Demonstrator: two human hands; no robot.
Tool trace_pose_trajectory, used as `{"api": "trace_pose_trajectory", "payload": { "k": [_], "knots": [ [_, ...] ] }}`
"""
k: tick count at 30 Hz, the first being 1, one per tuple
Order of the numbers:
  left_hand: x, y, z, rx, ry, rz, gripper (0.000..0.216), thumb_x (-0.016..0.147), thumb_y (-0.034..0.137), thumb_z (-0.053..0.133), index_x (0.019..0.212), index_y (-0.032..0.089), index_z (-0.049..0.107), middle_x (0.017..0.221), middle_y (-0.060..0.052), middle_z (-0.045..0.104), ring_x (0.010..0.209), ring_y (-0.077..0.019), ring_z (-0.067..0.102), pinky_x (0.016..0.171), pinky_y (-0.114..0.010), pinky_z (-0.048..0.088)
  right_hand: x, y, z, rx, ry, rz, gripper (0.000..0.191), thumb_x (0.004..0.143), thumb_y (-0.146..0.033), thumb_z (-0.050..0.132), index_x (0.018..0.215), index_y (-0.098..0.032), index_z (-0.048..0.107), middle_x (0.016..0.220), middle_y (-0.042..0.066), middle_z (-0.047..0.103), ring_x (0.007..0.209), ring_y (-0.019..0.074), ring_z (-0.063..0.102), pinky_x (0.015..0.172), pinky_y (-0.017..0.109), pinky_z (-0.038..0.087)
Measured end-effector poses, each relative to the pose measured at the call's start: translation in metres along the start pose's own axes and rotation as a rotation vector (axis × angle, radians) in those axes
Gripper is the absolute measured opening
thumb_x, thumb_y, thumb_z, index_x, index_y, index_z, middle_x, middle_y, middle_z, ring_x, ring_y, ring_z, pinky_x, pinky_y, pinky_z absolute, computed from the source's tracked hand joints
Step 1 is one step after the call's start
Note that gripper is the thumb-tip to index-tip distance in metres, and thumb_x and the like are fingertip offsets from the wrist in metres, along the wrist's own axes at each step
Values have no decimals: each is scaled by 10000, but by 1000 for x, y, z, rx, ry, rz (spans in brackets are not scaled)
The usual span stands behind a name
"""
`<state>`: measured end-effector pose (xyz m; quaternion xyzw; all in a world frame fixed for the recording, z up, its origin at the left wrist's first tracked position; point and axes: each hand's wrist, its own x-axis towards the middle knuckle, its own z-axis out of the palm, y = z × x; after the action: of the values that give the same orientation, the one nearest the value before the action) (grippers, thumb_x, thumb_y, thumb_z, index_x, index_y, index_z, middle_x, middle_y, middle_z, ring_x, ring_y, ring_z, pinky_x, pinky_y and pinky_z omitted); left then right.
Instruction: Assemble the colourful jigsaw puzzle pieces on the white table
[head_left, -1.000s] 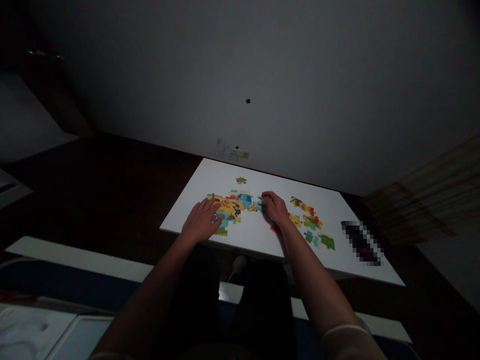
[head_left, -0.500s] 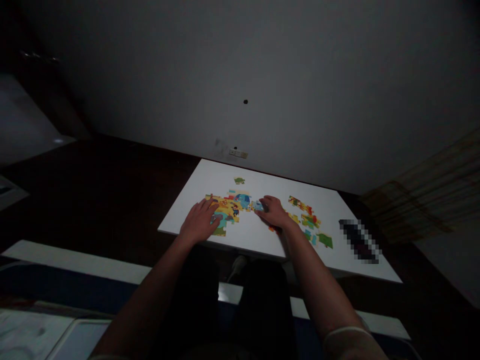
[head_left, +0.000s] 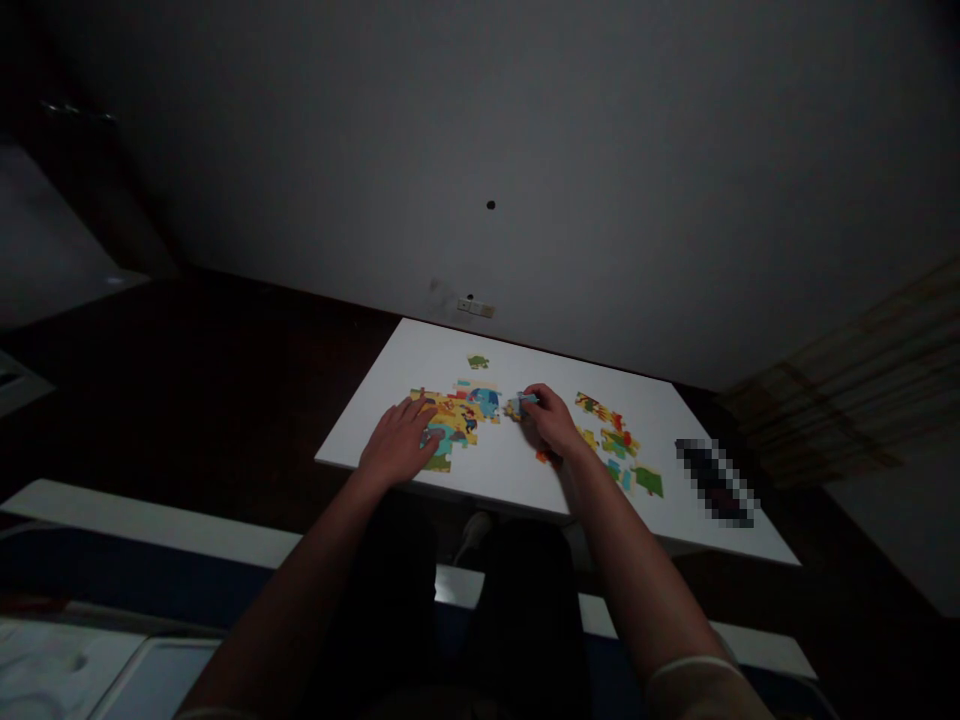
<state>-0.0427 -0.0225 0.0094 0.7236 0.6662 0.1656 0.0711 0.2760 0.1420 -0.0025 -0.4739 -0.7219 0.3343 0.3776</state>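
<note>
On the white table, a partly joined jigsaw puzzle (head_left: 465, 415) shows a blue elephant and yellow ground. My left hand (head_left: 397, 445) lies flat on its left side, fingers spread, covering some of it. Just right of the elephant, my right hand (head_left: 551, 420) pinches a light-blue puzzle piece (head_left: 527, 398) between thumb and fingers. Another yellowish piece (head_left: 513, 409) shows beside those fingertips; I cannot tell whether it is joined to the held one. An orange-red piece (head_left: 541, 456) lies partly hidden under my right wrist.
Several loose puzzle pieces (head_left: 619, 442) lie right of my right forearm. A single green piece (head_left: 478, 361) lies near the back of the white table (head_left: 360, 420). A dark pixelated object (head_left: 716, 485) is at the table's right. The wall (head_left: 600, 250) stands behind.
My right hand has drawn the light-blue piece slightly right and tilted it up, away from the elephant section. The left hand has stayed in place.
</note>
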Motion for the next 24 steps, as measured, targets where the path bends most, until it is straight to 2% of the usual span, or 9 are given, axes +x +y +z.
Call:
{"api": "trace_pose_trajectory", "payload": {
  "k": [3,6,10,13,19,24],
  "knots": [
    [0,-1,1,6,3,-2,571,1128,476,475,1616,202,589,1805,-139,409,1654,-396,382,1357,-628,321,6,-5,-2,9,23,40,405,858,-476,723,1189,-243,713,1053,51,771,829,221,689,747,339,585],
    [0,-2,3,9,16,-2,565,1123,482,486,1610,217,597,1793,-130,435,1649,-392,391,1350,-614,333,14,-8,-2,-72,-18,69,490,834,-414,799,1277,-216,729,1144,94,804,817,222,731,747,355,615],
    [0,-3,6,7,35,-6,545,1117,499,501,1595,260,607,1792,-100,445,1646,-369,402,1350,-589,338,22,-8,7,-267,-155,9,307,906,-330,782,1180,-193,806,1121,99,840,957,242,780,918,392,626],
    [-1,-3,6,4,23,-3,559,1124,501,483,1605,240,597,1806,-112,416,1656,-373,384,1355,-598,324,25,-6,13,-318,-225,-18,250,913,-269,787,1149,-208,843,1097,87,848,980,245,780,978,406,613],
    [-1,-1,3,15,3,-9,583,1131,502,472,1621,207,582,1804,-132,415,1660,-387,376,1364,-610,307,26,-8,16,-421,-219,-64,248,919,-245,805,1158,-220,868,1241,127,816,1096,282,767,1047,428,585],
    [-1,-1,4,11,5,-9,571,1127,497,488,1619,225,586,1799,-122,426,1662,-380,378,1360,-605,317,22,-14,17,-477,-221,-90,207,929,-272,802,1115,-243,887,1161,122,842,1057,304,775,1041,445,585]
  ]
}}
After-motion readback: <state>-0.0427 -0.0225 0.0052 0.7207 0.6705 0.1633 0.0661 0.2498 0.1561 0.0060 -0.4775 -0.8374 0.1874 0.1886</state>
